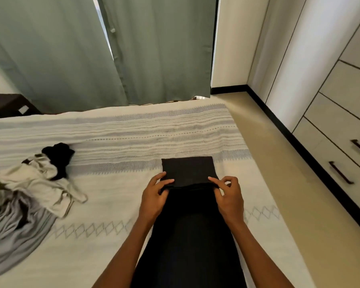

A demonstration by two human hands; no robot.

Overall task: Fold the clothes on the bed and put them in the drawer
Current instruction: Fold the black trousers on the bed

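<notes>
A long black garment point(188, 225) lies flat on the bed point(116, 242), running away from me, with its far end folded back into a dark rectangle point(188, 169). My left hand point(155, 197) pinches the folded edge at its left corner. My right hand point(229, 196) pinches the same edge at its right corner. A heap of unfolded clothes sits at the left of the bed: a cream garment point(40, 183), a small black piece point(58, 156) and a grey garment point(15, 231).
Cream drawers with dark bar handles point(340, 172) line the right wall, all closed, across a strip of beige floor point(283, 183). Green curtains point(112, 50) hang behind the bed. A dark bedside unit point(8, 104) stands at the far left.
</notes>
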